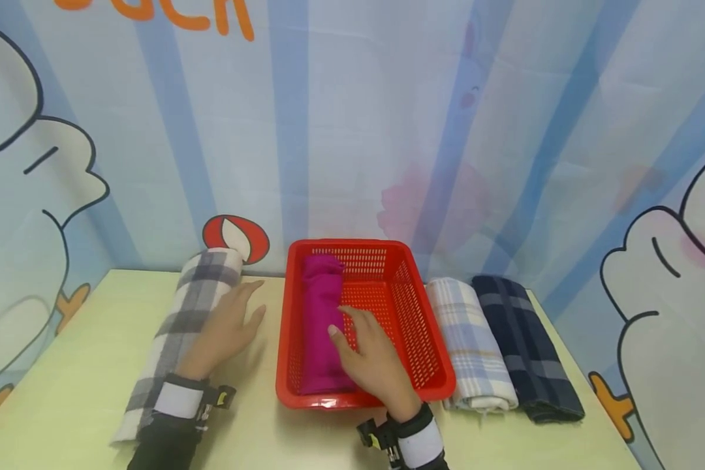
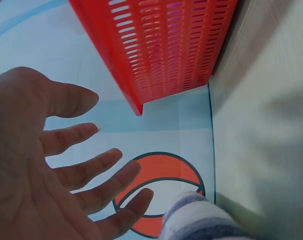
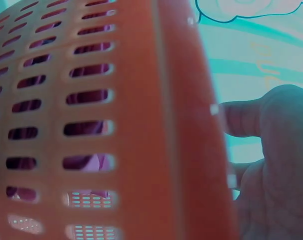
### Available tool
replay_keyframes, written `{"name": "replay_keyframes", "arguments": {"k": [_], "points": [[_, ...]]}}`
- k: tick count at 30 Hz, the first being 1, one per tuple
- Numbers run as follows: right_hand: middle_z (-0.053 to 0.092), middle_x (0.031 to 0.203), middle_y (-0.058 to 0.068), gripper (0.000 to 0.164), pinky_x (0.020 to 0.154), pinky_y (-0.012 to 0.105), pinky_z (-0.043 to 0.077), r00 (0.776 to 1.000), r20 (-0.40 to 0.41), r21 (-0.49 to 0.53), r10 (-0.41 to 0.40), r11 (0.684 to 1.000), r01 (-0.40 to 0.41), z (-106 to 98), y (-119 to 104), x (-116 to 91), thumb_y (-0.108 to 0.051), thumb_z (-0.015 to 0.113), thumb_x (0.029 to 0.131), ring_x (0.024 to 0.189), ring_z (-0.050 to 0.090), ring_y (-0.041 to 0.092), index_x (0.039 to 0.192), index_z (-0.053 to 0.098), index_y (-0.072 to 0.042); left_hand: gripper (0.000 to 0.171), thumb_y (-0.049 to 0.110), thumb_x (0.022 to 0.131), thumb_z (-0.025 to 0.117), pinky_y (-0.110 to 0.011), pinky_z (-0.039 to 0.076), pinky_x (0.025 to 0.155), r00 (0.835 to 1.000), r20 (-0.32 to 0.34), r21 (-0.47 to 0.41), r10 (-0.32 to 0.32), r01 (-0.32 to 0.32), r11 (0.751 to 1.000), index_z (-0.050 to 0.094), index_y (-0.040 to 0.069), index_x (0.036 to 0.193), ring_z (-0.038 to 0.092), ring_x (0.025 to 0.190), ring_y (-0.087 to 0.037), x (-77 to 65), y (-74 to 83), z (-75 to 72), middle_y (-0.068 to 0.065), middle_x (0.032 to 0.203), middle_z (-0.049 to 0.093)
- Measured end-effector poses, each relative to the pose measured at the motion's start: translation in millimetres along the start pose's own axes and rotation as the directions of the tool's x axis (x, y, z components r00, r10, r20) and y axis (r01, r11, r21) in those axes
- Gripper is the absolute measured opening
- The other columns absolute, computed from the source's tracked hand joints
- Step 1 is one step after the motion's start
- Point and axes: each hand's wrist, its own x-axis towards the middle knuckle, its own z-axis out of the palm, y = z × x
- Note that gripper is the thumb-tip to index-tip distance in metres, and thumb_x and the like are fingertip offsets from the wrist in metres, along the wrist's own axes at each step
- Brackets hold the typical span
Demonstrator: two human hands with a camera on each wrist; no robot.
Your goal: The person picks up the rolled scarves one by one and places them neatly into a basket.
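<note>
Currently my left hand point(image 1: 226, 328) and right hand point(image 1: 374, 358) are empty, fingers loosely spread, purple cloth point(image 1: 322, 329) mid-frame, long axis up-down, nearer the right.

There are 2 hands point(image 1: 229, 326) point(image 1: 373, 359), 1 red basket point(image 1: 377, 299), 1 magenta cloth point(image 1: 322, 326), 3 checked cloths point(image 1: 172, 347) point(image 1: 474, 346) point(image 1: 525, 346) and 1 table point(image 1: 282, 437).

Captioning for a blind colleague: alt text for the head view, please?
A person's right hand hovers over a red basket holding a magenta cloth roll; the left hand is near a gray-checked roll. A pale plaid roll and a navy roll lie at right.
</note>
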Motion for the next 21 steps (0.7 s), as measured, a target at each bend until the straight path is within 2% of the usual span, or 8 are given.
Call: {"name": "replay_keyframes", "arguments": {"k": [3,10,16,21], "points": [[0.051,0.144,0.012,0.054,0.108,0.055,0.045,1.0,0.008,0.009,-0.002,1.0,0.002,2.2,-1.5,0.5,-0.042,0.051,0.101,0.132,0.052,0.032,0.146,0.046,-0.012,0.048,0.017,0.099,0.054,-0.061,0.039,0.109,1.0,-0.001,0.039,-0.025,0.025,0.999,0.046,-0.006,0.14,0.048,0.131,-0.047,-3.3,-2.7,-4.4,-0.029,0.138,0.053],[0.05,0.145,0.011,0.053,0.108,0.055,0.046,1.0,0.017,0.012,0.0,1.0,-0.001,6.6,-2.4,0.7,-0.041,0.052,0.101,0.132,0.052,0.032,0.146,0.046,-0.012,0.048,0.016,0.1,0.053,-0.061,0.037,0.111,0.999,-0.014,0.052,-0.031,0.031,0.998,0.045,-0.007,0.141,0.045,0.133,-0.048,-7.9,-6.5,-17.6,-0.031,0.141,0.049],[0.05,0.143,0.011,0.052,0.105,0.055,0.048,1.0,0.019,0.01,0.002,1.0,-0.002,8.2,-5.4,0.8,-0.04,0.053,0.101,0.128,0.054,0.031,0.145,0.046,-0.013,0.052,0.019,0.101,0.052,-0.061,0.037,0.111,0.998,-0.001,0.092,-0.06,0.06,0.994,0.042,-0.008,0.144,0.044,0.133,-0.049,-8.8,-15.0,-25.7,-0.031,0.142,0.048],[0.051,0.143,0.012,0.051,0.102,0.054,0.05,1.0,0.014,0.027,-0.006,1.0,0.006,11.4,-12.5,0.5,-0.038,0.054,0.101,0.124,0.056,0.032,0.145,0.047,-0.013,0.049,0.019,0.1,0.054,-0.062,0.039,0.108,0.997,-0.036,0.102,-0.066,0.069,0.992,0.047,-0.009,0.139,0.048,0.129,-0.051,-13.2,-24.3,-31.1,-0.032,0.138,0.052]]}}
